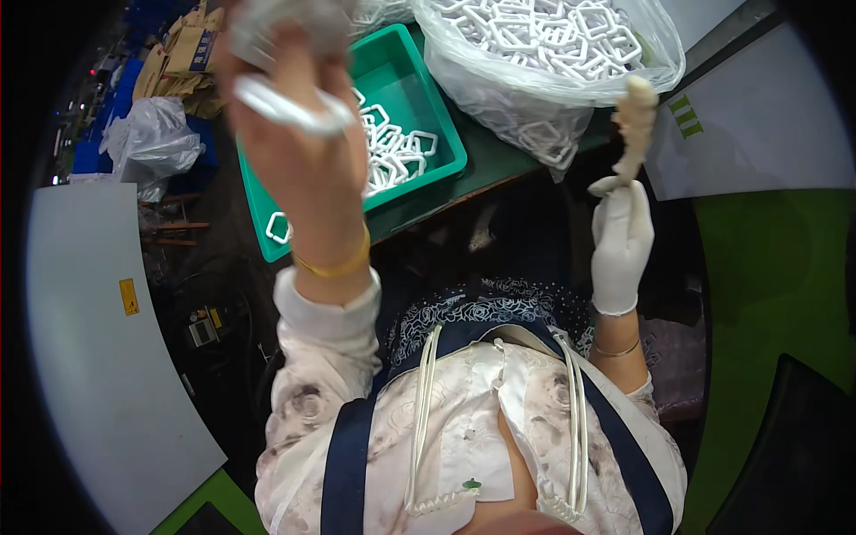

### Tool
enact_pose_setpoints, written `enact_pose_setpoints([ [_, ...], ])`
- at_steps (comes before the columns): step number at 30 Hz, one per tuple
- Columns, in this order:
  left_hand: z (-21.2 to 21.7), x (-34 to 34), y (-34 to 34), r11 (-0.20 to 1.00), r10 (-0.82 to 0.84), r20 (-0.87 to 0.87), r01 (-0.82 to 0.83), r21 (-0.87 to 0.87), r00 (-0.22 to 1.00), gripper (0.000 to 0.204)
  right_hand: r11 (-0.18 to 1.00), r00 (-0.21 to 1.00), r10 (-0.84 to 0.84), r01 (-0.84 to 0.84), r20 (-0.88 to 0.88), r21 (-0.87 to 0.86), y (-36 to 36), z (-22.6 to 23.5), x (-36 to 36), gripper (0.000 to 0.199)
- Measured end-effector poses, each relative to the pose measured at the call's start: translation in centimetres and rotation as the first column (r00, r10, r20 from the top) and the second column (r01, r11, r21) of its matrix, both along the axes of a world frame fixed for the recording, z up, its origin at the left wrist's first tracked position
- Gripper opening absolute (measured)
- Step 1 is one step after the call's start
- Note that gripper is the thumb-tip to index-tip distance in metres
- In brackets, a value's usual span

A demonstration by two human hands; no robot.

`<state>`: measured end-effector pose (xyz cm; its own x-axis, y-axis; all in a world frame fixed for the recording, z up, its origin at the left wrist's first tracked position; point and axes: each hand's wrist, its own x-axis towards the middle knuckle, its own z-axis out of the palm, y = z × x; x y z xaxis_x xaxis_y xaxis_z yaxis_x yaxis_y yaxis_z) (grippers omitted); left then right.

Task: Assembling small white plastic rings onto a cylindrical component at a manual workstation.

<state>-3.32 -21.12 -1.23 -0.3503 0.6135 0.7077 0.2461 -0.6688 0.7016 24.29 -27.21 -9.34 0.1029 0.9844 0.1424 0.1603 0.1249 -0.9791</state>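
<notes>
My left hand point(308, 169), bare and with a yellow band at the wrist, is raised over the green tray point(453, 134). Motion smears its fingers; a blurred white thing point(294, 109) lies across it, and a greyish-white blur covers its upper end. In the tray lie white plastic links point(392, 156), angular loops in a loose heap. My right hand point(621, 250), in a white glove, is off the table's front edge to the right. Its fingers are closed on the lower end of a cream-coloured bumpy strip point(635, 125), which stands upright; its kind is unclear.
A clear plastic bag point(526, 111) full of similar white links stands on the dark green table point(481, 174), right of the tray. White panels point(107, 339) flank both sides. Brown paper sacks point(183, 53) and a crumpled clear bag point(160, 138) are at the far left.
</notes>
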Motion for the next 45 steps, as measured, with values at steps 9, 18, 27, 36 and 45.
enact_pose_setpoints([
  [9,-0.9,3.4,10.7,0.999,0.041,-0.772,-0.046,0.015,0.635,0.072,0.998,0.997,-0.063,0.064,0.051,-0.015,-0.6,-0.3,1.2,0.030],
  [18,-6.9,-12.1,6.3,0.814,-0.143,-0.725,-0.336,-0.474,0.674,0.045,0.989,0.992,-0.101,0.108,0.072,-0.099,-0.8,-1.5,3.1,0.026],
  [27,-10.5,-11.0,3.1,0.534,-0.639,-0.589,-0.266,-0.803,0.495,0.038,0.997,0.995,0.033,-0.026,0.090,-0.073,-0.5,-1.3,0.5,0.028],
  [36,-9.9,-13.7,4.0,0.571,-0.544,-0.553,-0.205,-0.795,0.631,0.029,0.995,0.992,0.070,-0.062,0.101,-0.082,-1.0,-1.5,-0.6,0.025],
  [45,-11.2,-11.1,3.8,0.530,-0.659,-0.534,-0.176,-0.829,0.530,0.038,0.991,0.988,0.101,-0.090,0.116,-0.094,-1.0,-1.5,-1.1,0.025],
])
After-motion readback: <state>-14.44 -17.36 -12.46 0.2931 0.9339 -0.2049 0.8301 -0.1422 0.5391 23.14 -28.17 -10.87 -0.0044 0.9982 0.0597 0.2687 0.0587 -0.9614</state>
